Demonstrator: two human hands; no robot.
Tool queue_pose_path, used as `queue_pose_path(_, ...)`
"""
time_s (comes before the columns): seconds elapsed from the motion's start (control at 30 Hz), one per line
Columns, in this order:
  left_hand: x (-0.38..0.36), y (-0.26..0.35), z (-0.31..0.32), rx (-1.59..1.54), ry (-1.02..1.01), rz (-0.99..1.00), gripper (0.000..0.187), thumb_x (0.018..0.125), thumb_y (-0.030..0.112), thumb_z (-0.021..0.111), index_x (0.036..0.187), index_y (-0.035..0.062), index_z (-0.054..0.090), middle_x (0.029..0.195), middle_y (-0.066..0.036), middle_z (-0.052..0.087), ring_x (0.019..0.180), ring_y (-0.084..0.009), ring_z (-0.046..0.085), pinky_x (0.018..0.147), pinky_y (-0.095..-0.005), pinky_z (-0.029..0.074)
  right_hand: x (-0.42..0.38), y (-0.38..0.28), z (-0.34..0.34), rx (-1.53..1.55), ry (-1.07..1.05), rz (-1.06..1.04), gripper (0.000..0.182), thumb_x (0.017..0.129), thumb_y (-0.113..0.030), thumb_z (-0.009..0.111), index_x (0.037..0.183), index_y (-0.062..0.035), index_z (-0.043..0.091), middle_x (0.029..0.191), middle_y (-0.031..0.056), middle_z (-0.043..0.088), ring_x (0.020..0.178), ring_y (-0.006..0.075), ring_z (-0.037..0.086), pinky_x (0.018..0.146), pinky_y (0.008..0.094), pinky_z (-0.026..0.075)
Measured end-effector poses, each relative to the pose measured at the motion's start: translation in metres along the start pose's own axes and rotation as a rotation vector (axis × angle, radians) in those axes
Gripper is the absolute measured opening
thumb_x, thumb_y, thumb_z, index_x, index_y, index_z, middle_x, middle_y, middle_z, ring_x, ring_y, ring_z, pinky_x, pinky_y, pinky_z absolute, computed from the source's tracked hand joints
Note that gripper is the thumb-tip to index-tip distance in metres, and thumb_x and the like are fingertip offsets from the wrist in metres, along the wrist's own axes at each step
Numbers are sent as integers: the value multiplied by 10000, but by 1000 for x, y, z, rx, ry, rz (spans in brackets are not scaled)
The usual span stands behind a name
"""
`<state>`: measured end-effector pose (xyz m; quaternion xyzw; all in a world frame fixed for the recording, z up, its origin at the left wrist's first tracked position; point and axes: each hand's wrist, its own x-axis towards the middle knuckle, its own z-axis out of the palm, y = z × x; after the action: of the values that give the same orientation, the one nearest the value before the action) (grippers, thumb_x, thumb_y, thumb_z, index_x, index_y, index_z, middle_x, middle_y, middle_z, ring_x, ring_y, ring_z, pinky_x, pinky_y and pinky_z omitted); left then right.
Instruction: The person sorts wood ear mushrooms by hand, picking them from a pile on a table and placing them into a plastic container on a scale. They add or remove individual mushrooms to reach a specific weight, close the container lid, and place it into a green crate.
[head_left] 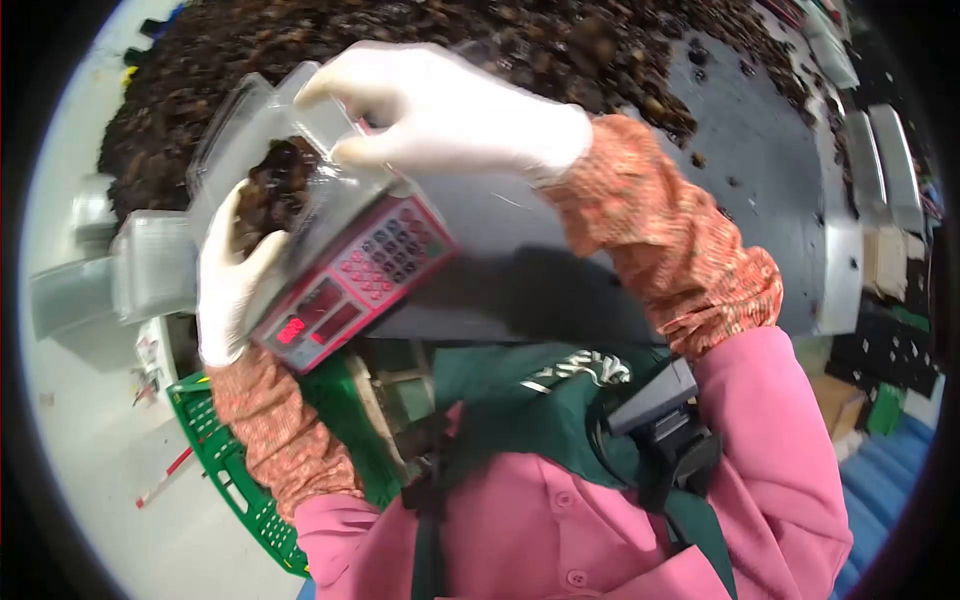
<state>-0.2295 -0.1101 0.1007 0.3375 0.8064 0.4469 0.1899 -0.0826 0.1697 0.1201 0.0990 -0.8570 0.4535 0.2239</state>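
My left hand (230,275), in a white glove, curls its thumb and fingers around a clump of glossy dark brown pieces (280,180). The clump lies at a clear plastic box (225,150), which sits over a pink-framed digital scale (330,320). From the other side my right hand (430,110), also gloved and blurred by motion, hooks its fingers and thumb about the box's rim. The scale's keypad and red lit digits face me; its far part is hidden beneath the box.
A large heap of dark brown pieces (560,50) covers the far side of the grey table (750,140). Stacked clear containers (155,265) stand at the left, more trays (885,165) at the right. Below the table edge is a green crate (240,480).
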Motion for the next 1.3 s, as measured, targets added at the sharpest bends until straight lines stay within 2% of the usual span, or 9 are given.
queue_pose_path(0.1, -16, -3, -7, 188, -10, -18, 648, 922, -39, 687, 1524, 18, 455, 1439, -102, 566, 1274, -174, 558, 1088, -323, 439, -90, -6, -81, 8, 142, 630, 405, 905, -248, 715, 1258, -53, 679, 1025, 123, 724, 918, 165, 686, 822, 298, 548)
queue_pose_path(0.3, -40, 46, 9, 407, 377, 16, 574, 953, 25, 682, 1500, 50, 509, 1440, -108, 573, 1265, -206, 558, 1101, -356, 420, -274, -11, -108, -195, 302, 1031, 235, 917, -151, 670, 1108, -19, 711, 1033, 111, 720, 905, 205, 691, 839, 318, 550)
queue_pose_path(0.4, -37, 84, 56, 135, 254, 76, 418, 982, 28, 628, 1398, 7, 593, 1281, -130, 658, 1140, -173, 619, 1016, -301, 475, -282, -44, -64, -159, 172, 1045, 334, 846, -179, 728, 1156, -59, 691, 1032, 123, 659, 868, 240, 665, 789, 349, 545)
queue_pose_path(0.5, -19, 102, 125, -103, -255, 38, 403, 852, -58, 635, 1253, -24, 666, 1173, -116, 702, 987, -161, 678, 917, -306, 527, -295, -21, -23, -505, 60, 604, 318, 828, -146, 727, 1135, -90, 670, 1093, 120, 631, 987, 291, 642, 807, 365, 546)
queue_pose_path(0.63, -14, 71, 223, -509, -759, -363, 336, 1025, 137, 575, 1303, -48, 609, 1171, -164, 714, 982, -194, 704, 805, -286, 560, -284, 4, -22, -333, 163, 665, 143, 856, -41, 652, 995, -73, 638, 992, 114, 604, 900, 329, 629, 753, 396, 538)
queue_pose_path(0.83, -40, 33, 285, -1610, -567, -838, 632, 1094, 530, 373, 1360, -14, 553, 1275, -209, 646, 1103, -306, 663, 718, -362, 620, -226, 4, -37, -20, 128, 516, 365, 901, -237, 719, 1213, -58, 655, 1223, 124, 633, 1007, 288, 708, 860, 364, 581)
queue_pose_path(0.97, -35, 16, 274, -1304, -466, -860, 420, 1094, 343, 493, 1168, -34, 662, 1079, -186, 719, 885, -237, 710, 657, -289, 570, -204, 71, -38, -661, 290, 475, 390, 824, -221, 770, 1162, -66, 652, 1076, 116, 617, 919, 307, 653, 765, 412, 556)
queue_pose_path(1.2, -20, 48, 271, -1504, -386, -810, 664, 1072, 549, 418, 1463, 14, 462, 1282, -160, 644, 1172, -276, 640, 777, -355, 569, -189, 33, -39, 26, 53, 498, 311, 868, -251, 736, 1099, -60, 654, 1067, 123, 653, 929, 312, 693, 813, 396, 569)
queue_pose_path(1.3, -27, 25, 272, -1315, -365, -853, 502, 1076, 472, 466, 1281, 44, 631, 1147, -140, 697, 1018, -238, 659, 617, -264, 486, -183, 64, -46, -275, 218, 485, 383, 845, -251, 777, 1154, -60, 653, 1084, 119, 648, 968, 311, 682, 831, 395, 563)
